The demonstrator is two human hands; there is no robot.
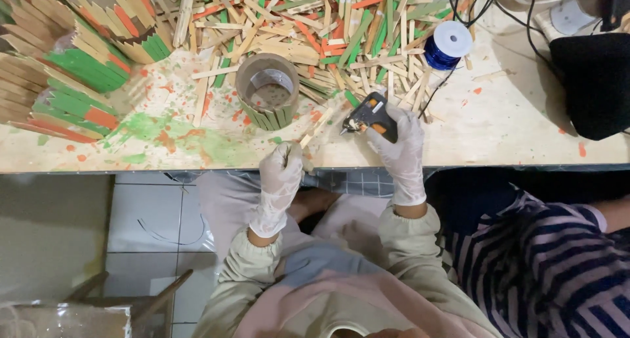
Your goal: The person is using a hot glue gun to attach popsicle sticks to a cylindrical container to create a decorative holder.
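My left hand (283, 170), in a white glove, pinches a plain wooden craft stick (317, 128) at its near end, the stick slanting up to the right over the table edge. My right hand (400, 144), also gloved, grips a black and orange glue gun (371, 115) with its nozzle pointing left toward the stick's far end. Just beyond the stick stands a cardboard tube (267, 88) with green sticks glued upright around its lower side.
A heap of plain, green and orange sticks (328, 29) covers the back of the paint-spattered table (499, 125). Finished stick-covered holders (72, 62) lie at the left. A blue wire spool (445, 46) and black cables sit at right. A person in a striped top (545, 266) is beside me.
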